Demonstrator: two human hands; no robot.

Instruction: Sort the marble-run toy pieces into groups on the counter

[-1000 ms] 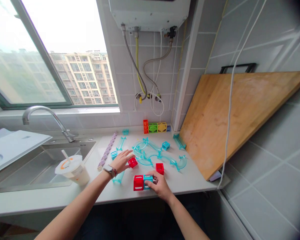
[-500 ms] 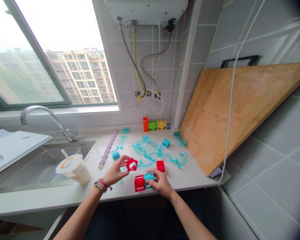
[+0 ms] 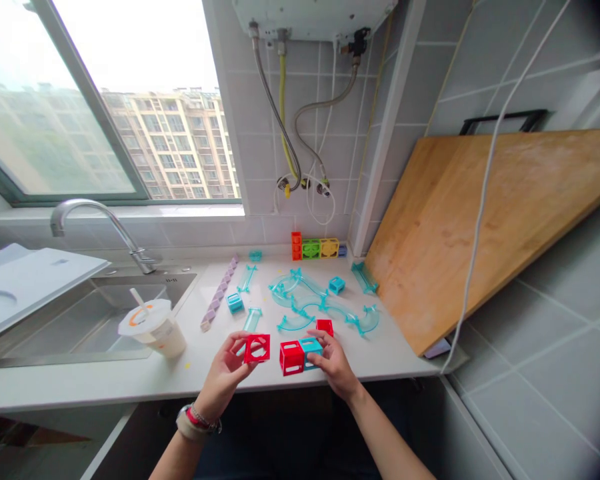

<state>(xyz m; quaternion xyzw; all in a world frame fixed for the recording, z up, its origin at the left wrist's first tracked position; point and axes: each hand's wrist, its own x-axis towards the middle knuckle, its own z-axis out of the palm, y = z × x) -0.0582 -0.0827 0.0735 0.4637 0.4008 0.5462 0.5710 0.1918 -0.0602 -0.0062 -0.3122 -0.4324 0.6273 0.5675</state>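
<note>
Between the thumb and fingers of my left hand (image 3: 229, 360) is a red openwork cube block (image 3: 257, 349), its face with a round cutout turned toward me. My right hand (image 3: 337, 363) grips a light-blue cube block (image 3: 311, 351), which is joined on its left to another red cube block (image 3: 291, 359). A small gap separates the left hand's block from this joined pair. Just behind my right fingers, a third red cube block (image 3: 325, 327) sits on the counter. Past my left hand lies a straight clear-teal track piece (image 3: 253, 319).
Curved teal track pieces (image 3: 300, 297) lie mid-counter, with blue cubes (image 3: 235, 303) (image 3: 337, 285) on either side. A lilac strip (image 3: 220, 293) and a drink cup (image 3: 155, 327) stand left, by the sink (image 3: 130, 320). Coloured blocks (image 3: 311, 249) line the wall; a wooden board (image 3: 490, 220) leans right.
My left hand has drawn the red block down toward me and turned its face forward. My right hand has moved the joined pair slightly right and up. The camera view has shifted a little.
</note>
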